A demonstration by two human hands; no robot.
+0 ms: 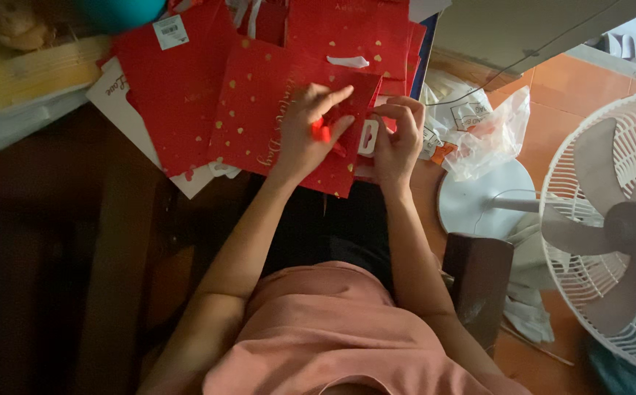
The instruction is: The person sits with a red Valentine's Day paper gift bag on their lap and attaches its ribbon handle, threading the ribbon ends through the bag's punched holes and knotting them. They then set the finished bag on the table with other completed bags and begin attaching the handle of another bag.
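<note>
Resting on the person's lap, at the near edge of a cluttered pile, a red paper bag (281, 117) with gold hearts lies flat under both hands. The left hand (307, 135) presses down on the bag, index finger stretched out, and pinches a small red ribbon (322, 132) against the paper. The right hand (398, 143) is curled narrow around a small white tag (368, 137) at the bag's right edge, thumb and fingers closed on it.

More red bags (179, 80) lie fanned out behind, toward the far side, some overlapping white cards (117, 95). To the right, crumpled clear plastic wrappers (490, 135) sit on the orange floor (552, 124), beside the round base of a white fan (610, 227).

The bag looks light and thin, stiff enough to keep its shape yet easy to crease or tear, so a flat palm near its middle seems the safest hold. Its glossy face may slide under a loose grip. The ribbon looks soft and limp, likely to slip unless pinched close to its end. The tag is small and flat, best taken by its edges.
</note>
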